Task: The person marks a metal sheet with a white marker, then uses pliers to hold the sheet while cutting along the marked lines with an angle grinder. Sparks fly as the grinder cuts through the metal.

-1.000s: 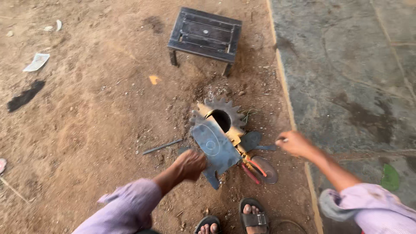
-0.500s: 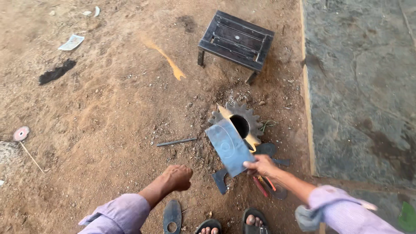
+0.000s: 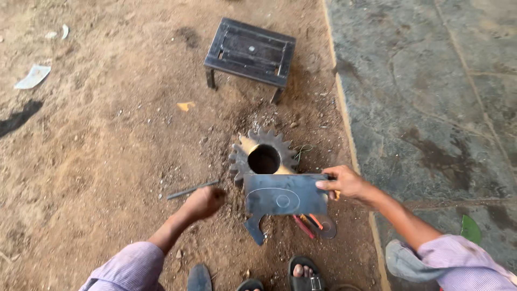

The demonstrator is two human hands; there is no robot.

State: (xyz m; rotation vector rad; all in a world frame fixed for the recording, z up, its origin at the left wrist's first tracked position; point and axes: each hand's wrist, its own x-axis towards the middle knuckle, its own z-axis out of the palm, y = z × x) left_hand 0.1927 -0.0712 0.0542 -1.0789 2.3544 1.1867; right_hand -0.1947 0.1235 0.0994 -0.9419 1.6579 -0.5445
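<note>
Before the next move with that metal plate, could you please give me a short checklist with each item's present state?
1. Right hand grips the rectangular metal plate at its right edge: ok.
2. Left hand off the plate, fist near the dirt: ok.
3. Left hand holding anything: cannot tell.
4. Plate square over the toothed gear: not ok, only its upper edge overlaps it.
5. Thin metal rod lying apart from the plate: ok.
6. Feet in sandals apart from the plate: ok.
</note>
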